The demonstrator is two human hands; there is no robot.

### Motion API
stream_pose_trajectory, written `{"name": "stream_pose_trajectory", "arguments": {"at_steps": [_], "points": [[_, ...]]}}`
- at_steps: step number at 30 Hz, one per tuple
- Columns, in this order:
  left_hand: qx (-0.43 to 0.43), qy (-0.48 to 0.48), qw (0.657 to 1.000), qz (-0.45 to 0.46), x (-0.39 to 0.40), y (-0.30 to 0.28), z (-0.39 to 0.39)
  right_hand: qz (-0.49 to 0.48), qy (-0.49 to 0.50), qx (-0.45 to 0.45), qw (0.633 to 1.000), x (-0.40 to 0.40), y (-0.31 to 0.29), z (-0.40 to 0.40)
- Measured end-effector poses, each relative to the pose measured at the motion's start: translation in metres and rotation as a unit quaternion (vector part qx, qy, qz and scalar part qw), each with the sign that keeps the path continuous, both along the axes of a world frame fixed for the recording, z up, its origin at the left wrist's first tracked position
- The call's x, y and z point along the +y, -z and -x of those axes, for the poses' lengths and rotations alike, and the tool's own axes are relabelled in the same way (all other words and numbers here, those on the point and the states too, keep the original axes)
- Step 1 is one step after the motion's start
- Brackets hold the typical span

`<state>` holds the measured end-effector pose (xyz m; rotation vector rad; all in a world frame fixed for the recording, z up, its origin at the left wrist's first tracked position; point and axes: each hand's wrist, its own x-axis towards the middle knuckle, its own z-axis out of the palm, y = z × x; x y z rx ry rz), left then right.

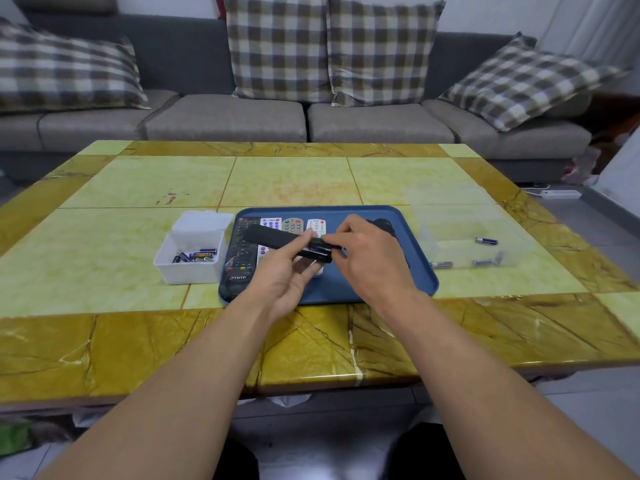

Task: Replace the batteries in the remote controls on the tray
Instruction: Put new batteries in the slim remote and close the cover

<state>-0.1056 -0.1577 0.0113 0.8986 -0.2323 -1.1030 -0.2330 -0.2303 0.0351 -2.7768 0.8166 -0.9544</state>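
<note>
Midway, I judged: my left hand (277, 275) gripped the black remote (277, 239) above the tray (398, 271), right hand (367, 251) pinching its open end, four remotes waiting at twelve o'clock.

Tray (415, 271) sits mid-worktop (138, 237) with remotes (292, 225) on it (side by side); battery box (190, 268) just left, clear bin (485, 251) right.

Both bare forearms reaching forward, left hand (287, 271) palm up with fingers curled around a black remote (277, 241), right hand (374, 258) pinching its near end
</note>
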Motion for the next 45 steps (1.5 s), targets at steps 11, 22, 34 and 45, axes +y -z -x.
{"name": "stream_pose_trajectory", "arguments": {"at_steps": [11, 22, 34, 45], "points": [[-0.024, 0.000, 0.999, 0.036, 0.001, 0.004, -0.009, -0.428, 0.045, -0.163, 0.888, -0.006, 0.012, 0.007], [-0.054, 0.039, 0.997, 0.043, 0.000, 0.002, 0.002, -0.603, 0.045, -0.241, 0.759, -0.001, 0.012, 0.014], [-0.177, 0.054, 0.983, 0.019, -0.001, 0.008, 0.003, -0.700, 0.002, -0.237, 0.674, -0.006, 0.010, 0.017], [-0.199, -0.007, 0.979, -0.052, -0.006, 0.011, 0.011, -0.232, 0.056, 0.011, 0.971, 0.008, 0.014, 0.008]]}}
